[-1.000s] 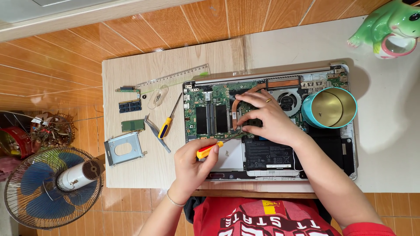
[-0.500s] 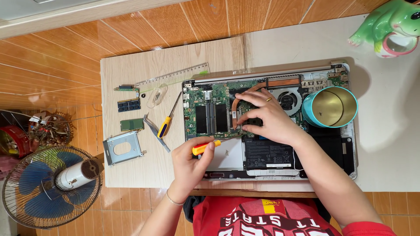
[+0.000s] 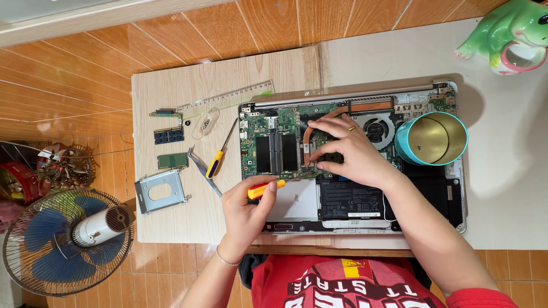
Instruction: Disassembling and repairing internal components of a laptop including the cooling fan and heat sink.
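An opened laptop [image 3: 451, 222] lies on the table with its green circuit board [image 3: 271, 122] and black battery [image 3: 351, 202] exposed. My right hand [image 3: 351, 151] rests on the copper heat pipe area of the board, fingers spread and pressing down. My left hand [image 3: 245, 211] grips a small screwdriver with a yellow and orange handle [image 3: 265, 189] above the laptop's front left part; its tip is hidden.
A teal tin [image 3: 431, 138] stands on the laptop's right side. Left of the laptop lie a second yellow screwdriver [image 3: 220, 154], tweezers [image 3: 202, 168], a clear ruler [image 3: 225, 100], memory modules [image 3: 169, 135], a metal drive bracket [image 3: 161, 191]. A fan [image 3: 65, 239] sits on the floor. A green frog figure [image 3: 508, 34] stands far right.
My left hand with the screwdriver has shifted slightly up and right toward the board. My right hand has stayed on the heat pipe area.
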